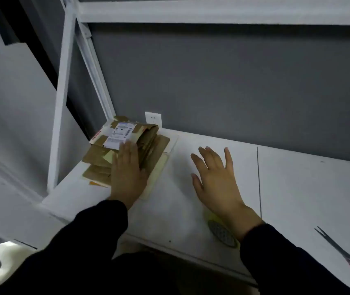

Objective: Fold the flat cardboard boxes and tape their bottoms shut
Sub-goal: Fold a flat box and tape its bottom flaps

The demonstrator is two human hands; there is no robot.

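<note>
A stack of flattened brown cardboard boxes (pixel 114 143) lies at the far left of the white table (pixel 297 188); the top one bears a white shipping label and strips of tape. My left hand (pixel 127 173) rests flat on the near right part of the stack, fingers together, gripping nothing. My right hand (pixel 214 177) hovers palm down over the bare tabletop to the right of the stack, fingers spread and empty. A roll of tape (pixel 223 233) with a yellowish rim lies under my right wrist, partly hidden by it.
Scissors (pixel 337 250) with pink handles lie at the table's right front edge. A white wall socket (pixel 153 119) sits on the grey wall behind the stack. A white shelf post (pixel 60 107) stands at the table's left end, and a shelf board runs overhead.
</note>
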